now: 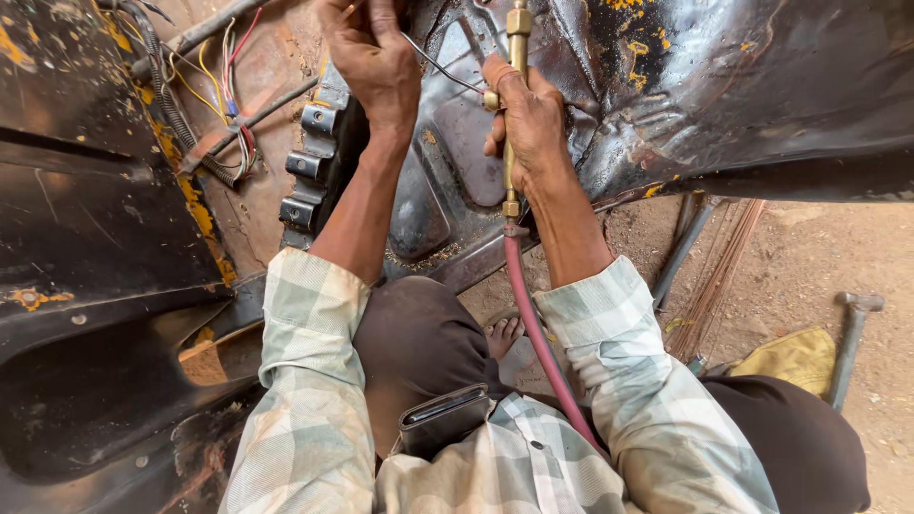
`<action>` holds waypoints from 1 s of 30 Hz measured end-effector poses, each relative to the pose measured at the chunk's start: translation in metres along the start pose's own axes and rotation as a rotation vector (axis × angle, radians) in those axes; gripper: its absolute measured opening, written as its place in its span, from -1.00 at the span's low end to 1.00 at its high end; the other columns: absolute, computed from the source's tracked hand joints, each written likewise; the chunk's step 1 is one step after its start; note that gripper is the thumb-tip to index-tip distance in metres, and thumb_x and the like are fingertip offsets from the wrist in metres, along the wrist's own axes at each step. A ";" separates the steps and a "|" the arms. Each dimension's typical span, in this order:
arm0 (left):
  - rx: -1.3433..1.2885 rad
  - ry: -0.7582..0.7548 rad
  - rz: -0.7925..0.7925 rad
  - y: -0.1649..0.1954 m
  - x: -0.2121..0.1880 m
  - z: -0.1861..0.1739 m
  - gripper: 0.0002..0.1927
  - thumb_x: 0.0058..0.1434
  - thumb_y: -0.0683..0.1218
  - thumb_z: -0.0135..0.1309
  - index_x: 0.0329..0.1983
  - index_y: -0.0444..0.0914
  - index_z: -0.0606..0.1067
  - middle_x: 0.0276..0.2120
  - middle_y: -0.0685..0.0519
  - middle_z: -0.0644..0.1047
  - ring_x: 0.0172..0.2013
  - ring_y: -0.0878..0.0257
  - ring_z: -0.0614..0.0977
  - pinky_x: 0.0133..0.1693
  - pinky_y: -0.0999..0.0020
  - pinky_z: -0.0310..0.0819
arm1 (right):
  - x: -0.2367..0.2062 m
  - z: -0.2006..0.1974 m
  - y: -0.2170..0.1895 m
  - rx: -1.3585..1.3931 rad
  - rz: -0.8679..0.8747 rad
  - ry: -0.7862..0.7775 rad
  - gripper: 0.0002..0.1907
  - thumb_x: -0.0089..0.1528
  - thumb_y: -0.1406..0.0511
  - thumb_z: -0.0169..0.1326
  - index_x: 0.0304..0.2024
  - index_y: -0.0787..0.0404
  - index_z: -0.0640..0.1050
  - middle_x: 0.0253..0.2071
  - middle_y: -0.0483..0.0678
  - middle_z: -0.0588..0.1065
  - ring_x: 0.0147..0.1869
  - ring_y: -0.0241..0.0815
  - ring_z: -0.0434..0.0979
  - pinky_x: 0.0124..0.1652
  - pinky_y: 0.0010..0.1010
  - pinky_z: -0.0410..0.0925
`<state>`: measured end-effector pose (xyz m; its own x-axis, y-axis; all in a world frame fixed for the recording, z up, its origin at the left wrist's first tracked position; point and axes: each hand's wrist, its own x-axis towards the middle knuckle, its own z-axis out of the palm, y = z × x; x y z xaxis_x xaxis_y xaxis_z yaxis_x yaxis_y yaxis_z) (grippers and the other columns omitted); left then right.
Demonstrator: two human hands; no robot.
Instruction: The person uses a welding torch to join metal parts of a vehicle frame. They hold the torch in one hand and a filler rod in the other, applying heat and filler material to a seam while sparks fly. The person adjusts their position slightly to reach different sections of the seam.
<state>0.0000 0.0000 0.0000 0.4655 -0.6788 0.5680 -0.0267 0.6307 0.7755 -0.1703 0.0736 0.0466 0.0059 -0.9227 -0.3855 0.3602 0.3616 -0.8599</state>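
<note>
My right hand (pixel 528 119) grips a brass gas torch (pixel 517 38) by its handle, held upright against a dark, battered sheet-metal body panel (pixel 724 86) with flecks of yellow paint. A red hose (pixel 533 324) runs from the torch's base down past my sleeve. My left hand (pixel 371 57) is higher and to the left, pinching a thin metal filler rod (pixel 443 67) that slants toward the torch. Both forearms reach up from checked shirt sleeves. The torch tip is cut off by the frame's top edge.
Loose coloured wires (pixel 224 86) and a corrugated conduit hang at upper left. A bundle of thin rods (pixel 719 276), a hammer (pixel 850 338) and a yellow cloth (pixel 790 357) lie on the dirt ground at right. A dark pouch (pixel 443 419) sits in my lap.
</note>
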 end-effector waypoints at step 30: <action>0.044 0.022 0.033 -0.013 -0.033 -0.001 -0.90 0.38 -0.33 0.14 -0.07 -0.36 0.52 0.02 -0.13 0.62 0.03 0.20 0.69 0.13 0.33 0.64 | 0.012 -0.010 -0.015 0.022 0.137 -0.043 -0.70 0.23 0.16 0.25 -0.33 0.22 0.48 -0.58 -0.20 0.34 -0.72 -0.44 0.28 -0.62 -0.50 0.42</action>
<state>-0.0145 0.0142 -0.0295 0.4833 -0.6489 0.5877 -0.0813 0.6351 0.7681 -0.1849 0.0585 0.0519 0.0960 -0.8699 -0.4838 0.3739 0.4820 -0.7924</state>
